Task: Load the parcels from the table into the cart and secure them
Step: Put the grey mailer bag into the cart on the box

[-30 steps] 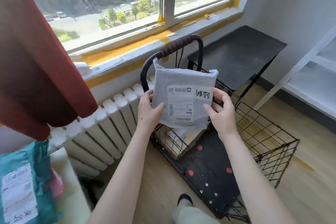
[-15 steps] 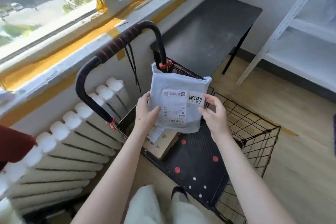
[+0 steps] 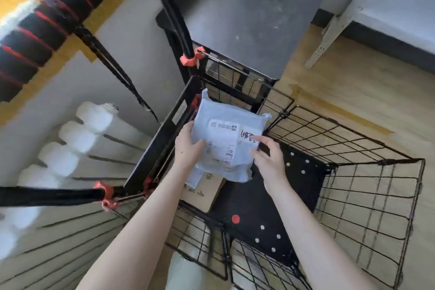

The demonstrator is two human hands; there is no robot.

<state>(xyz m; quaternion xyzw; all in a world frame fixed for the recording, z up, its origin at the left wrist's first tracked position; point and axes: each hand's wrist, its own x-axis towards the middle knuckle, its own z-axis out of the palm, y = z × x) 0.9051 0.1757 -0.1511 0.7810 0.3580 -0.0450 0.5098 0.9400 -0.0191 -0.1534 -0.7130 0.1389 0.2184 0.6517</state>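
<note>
While still between left hand and right hand, parcel inside cart

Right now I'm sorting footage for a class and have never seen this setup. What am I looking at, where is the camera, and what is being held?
There is no machine here. A person works bare-handed, and the one camera sits on their head, looking down. The left hand and right hand hold a grey parcel by its side edges, fingers curled round it, inside a black wire cart. Under it lies a cardboard box. The cart's handle has red-striped padding. A white radiator and a dark table stand beside the cart.
</note>
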